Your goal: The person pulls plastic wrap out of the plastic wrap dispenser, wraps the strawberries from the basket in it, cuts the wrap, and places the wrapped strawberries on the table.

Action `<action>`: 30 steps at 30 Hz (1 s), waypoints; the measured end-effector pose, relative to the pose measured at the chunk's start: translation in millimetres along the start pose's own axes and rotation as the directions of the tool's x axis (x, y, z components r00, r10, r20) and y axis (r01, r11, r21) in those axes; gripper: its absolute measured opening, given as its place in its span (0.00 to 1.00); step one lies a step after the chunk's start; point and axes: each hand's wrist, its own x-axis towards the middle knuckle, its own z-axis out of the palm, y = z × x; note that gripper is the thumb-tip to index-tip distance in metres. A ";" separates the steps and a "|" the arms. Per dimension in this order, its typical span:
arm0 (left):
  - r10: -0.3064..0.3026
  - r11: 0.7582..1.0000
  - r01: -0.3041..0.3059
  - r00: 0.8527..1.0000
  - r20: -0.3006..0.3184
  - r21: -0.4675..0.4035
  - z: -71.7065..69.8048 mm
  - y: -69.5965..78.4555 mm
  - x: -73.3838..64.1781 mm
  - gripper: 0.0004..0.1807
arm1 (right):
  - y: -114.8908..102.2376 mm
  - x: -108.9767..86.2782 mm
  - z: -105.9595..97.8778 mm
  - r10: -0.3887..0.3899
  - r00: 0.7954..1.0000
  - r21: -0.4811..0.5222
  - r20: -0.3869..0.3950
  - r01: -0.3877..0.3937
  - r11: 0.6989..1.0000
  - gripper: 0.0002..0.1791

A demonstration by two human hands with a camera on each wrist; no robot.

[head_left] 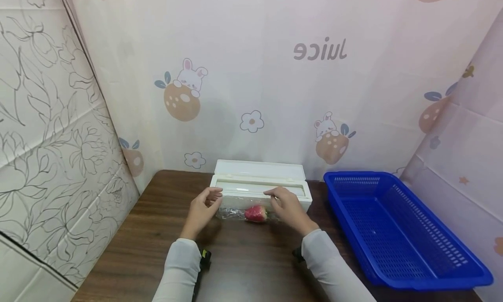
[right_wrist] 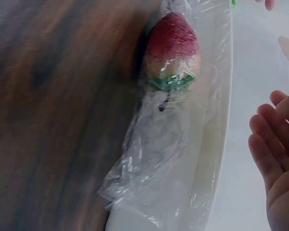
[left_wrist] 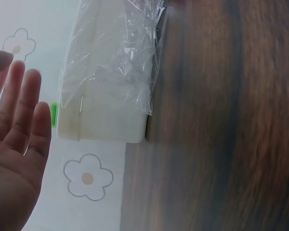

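A red fruit (head_left: 256, 213) with a pale base lies on its side in front of a white cling film dispenser (head_left: 261, 179) whose lid stands raised. Its green cap and short dark stem show in the right wrist view. Clear cling film (right_wrist: 154, 139) covers the fruit and hangs crumpled along the dispenser's front. My left hand (head_left: 203, 204) is by the film's left end, its fingers loosely bent and extended in the left wrist view, with nothing between them. At the dispenser's right front my right hand (head_left: 288, 208) hovers, fingers relaxed and thumb close to them, holding nothing visible.
A blue plastic basket (head_left: 353, 245) stands on the right of the brown wooden table (head_left: 243, 267). Behind the table hangs a pale printed curtain (head_left: 251, 88), close behind the dispenser. A floral-patterned panel (head_left: 51, 118) rises on the left.
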 end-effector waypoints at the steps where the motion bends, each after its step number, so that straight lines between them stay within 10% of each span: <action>1: 0.014 1.000 -0.014 1.000 0.011 0.016 1.4 -0.2 0.3 0.13 | 0.7 -1.9 -0.7 -0.001 1.000 0.002 0.006 0.001 1.000 0.13; 6: 0.120 0.979 -0.142 0.981 0.151 0.144 11.2 2.1 -0.9 0.11 | 1.5 -15.6 -0.3 0.029 0.996 0.000 0.082 -0.030 1.000 0.10; 15: 0.232 0.874 -0.347 0.913 0.335 0.340 37.2 8.7 2.6 0.13 | 1.0 -32.0 15.8 0.068 0.992 -0.069 0.104 -0.061 0.996 0.13; 23: 0.163 0.851 -0.343 0.893 0.421 0.398 62.7 6.7 6.6 0.18 | 0.6 -34.6 24.3 0.151 0.984 -0.180 0.098 -0.132 0.975 0.14; 30: 0.027 0.830 -0.239 0.920 0.392 0.504 75.7 8.8 5.7 0.20 | -0.8 -32.8 27.7 0.200 0.973 -0.265 0.112 -0.165 0.950 0.15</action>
